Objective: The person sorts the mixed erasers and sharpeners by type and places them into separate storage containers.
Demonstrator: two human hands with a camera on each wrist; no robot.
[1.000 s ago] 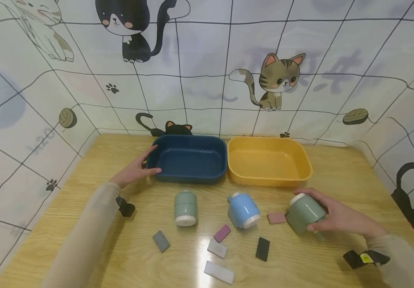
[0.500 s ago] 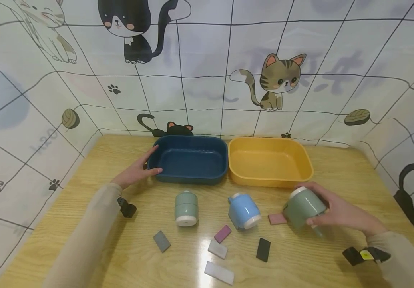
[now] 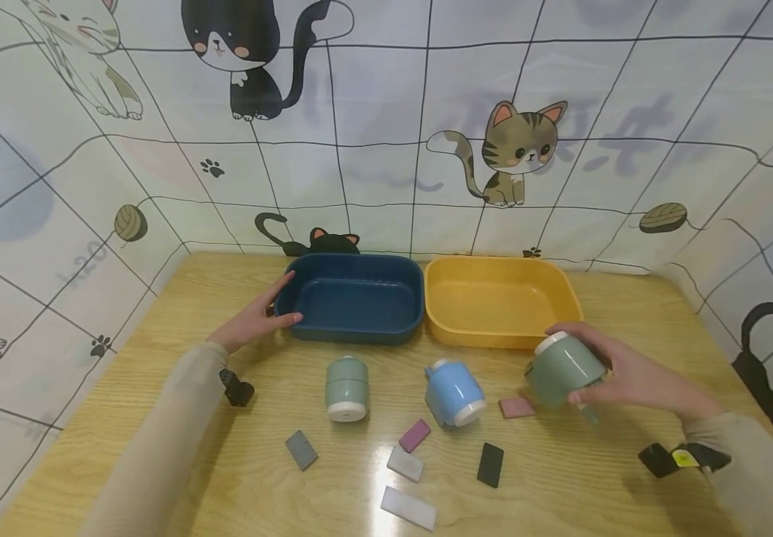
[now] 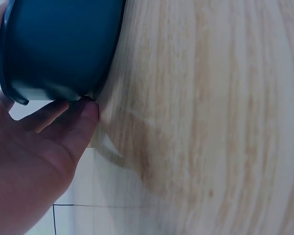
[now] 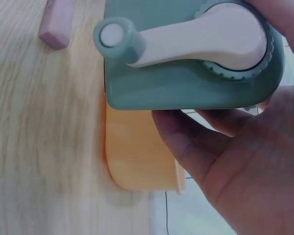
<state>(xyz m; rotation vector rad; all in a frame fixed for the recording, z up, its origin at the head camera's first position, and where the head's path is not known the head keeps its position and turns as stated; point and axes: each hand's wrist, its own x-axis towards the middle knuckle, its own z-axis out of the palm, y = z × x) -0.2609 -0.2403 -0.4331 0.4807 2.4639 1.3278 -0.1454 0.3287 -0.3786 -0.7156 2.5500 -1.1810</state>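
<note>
Green sharpener point(image 3: 563, 371): hanging tilted above the bench point(image 3: 628, 313), just in front of the yellow tray point(image 3: 502, 302).
Handling: probably light, rigid, smooth plastic; gripping the body, not the crank, looks safest.
Right hand point(image 3: 628, 373): wrapping fingers around it.
Left hand point(image 3: 252, 321): resting fairly open, touching the blue tray point(image 3: 353, 297).

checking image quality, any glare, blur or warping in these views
Head view: bright glare on the table by the erasers, wall grid lines bow from lens distortion. Left wrist view: blue bin and wood soft, slightly blurred. Right wrist view: green sharpener crisp, table behind smeared.
</note>
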